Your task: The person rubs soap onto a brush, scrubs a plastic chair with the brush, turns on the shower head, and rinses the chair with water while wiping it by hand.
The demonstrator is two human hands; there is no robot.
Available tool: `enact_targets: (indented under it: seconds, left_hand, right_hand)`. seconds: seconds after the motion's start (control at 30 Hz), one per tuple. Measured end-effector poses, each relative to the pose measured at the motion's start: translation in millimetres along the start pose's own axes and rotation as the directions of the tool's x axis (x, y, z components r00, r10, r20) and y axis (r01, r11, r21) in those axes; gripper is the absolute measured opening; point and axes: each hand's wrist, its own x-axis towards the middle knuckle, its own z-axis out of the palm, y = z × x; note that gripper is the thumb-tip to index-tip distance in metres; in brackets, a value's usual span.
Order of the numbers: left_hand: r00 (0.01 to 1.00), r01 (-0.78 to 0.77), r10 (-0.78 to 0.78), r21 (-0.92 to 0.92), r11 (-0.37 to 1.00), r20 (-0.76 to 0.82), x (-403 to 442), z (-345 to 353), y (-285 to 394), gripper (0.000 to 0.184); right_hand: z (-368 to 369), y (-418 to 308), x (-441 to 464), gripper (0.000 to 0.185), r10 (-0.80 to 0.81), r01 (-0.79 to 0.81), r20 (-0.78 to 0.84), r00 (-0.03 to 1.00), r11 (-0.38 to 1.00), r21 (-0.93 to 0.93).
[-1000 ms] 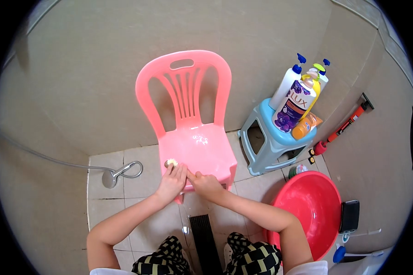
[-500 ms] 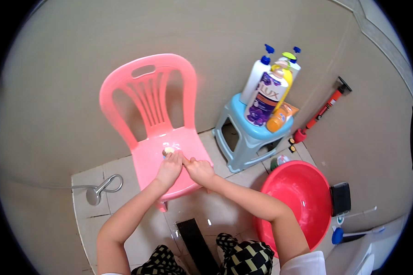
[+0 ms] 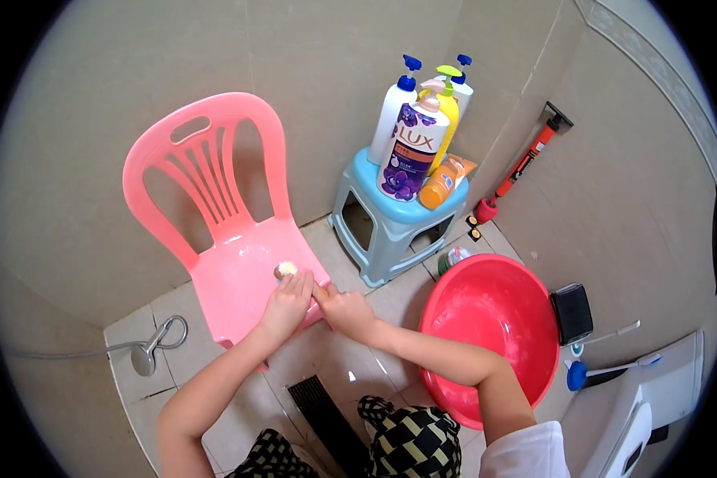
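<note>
- Nearest you, a dark slatted strip (image 3: 327, 422) lies on the tiled floor between your legs and the pink chair (image 3: 231, 295).
- Your right hand (image 3: 346, 311) is curled at the seat's near right edge, its fingers meeting those of your left; whether they grasp anything, you cannot tell from here.
- Your left hand (image 3: 287, 307) has its fingers bent down close together, tips against or just beside a small brown-and-cream piece (image 3: 286, 270); their grip on it is hidden.
- That piece is over the right part of the seat, just beyond your left fingers. The step in hand looks like close two-handed work on it; the move seems to call for steady fingers, with the piece kept in over the seat.
- To the right stands a red basin (image 3: 494, 307); to the left, a shower head (image 3: 143, 360) lies on the floor.
- Farther off, a blue stool (image 3: 398, 210) bears upright pump bottles, a purple-labelled one (image 3: 413, 151) in front, and an orange tube (image 3: 438, 191) lying beside it.
</note>
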Motion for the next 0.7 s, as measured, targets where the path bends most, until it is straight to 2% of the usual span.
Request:
enact_targets:
  seconds: [0.1,0.33,0.43,0.5,0.53,0.63,0.7]
  left_hand:
    - [0.999,-0.028,0.028,-0.011,1.000,-0.020,-16.3,-3.8,3.6,0.040]
    - [0.997,0.052,-0.051,-0.008,0.999,0.054,-60.8,-29.6,-5.0,0.042]
    - [0.992,0.096,-0.099,0.035,0.995,0.077,-79.8,-40.8,-10.2,0.044]
    - [0.987,0.123,-0.129,0.065,0.990,0.092,-91.5,-46.1,-15.2,0.046]
    - [0.986,0.138,-0.145,0.079,0.987,0.084,-97.2,-47.9,-18.0,0.046]
    - [0.982,0.164,-0.174,0.120,0.979,0.071,-110.7,-52.5,-26.7,0.047]
    - [0.981,0.171,-0.183,0.152,0.973,0.067,-114.4,-55.2,-32.8,0.046]
  right_hand:
    - [4.7,-17.0,-9.4,0.045,0.017,-0.018,-0.041,0.999,0.999,-0.033]
    - [8.6,-59.1,-4.6,0.046,-0.039,0.039,-0.030,0.999,0.999,-0.004]
    - [1.8,-78.6,3.1,0.048,-0.086,0.085,0.007,0.996,0.994,0.068]
    - [-2.5,-89.6,10.4,0.047,-0.097,0.076,0.079,0.992,0.970,0.232]
    - [0.1,-94.6,13.5,0.047,-0.107,0.085,0.080,0.991,0.967,0.241]
    - [11.9,-108.7,21.4,0.049,-0.124,0.106,0.063,0.990,0.967,0.232]
    - [23.6,-113.5,27.3,0.052,-0.156,0.169,-0.076,0.985,0.959,0.228]
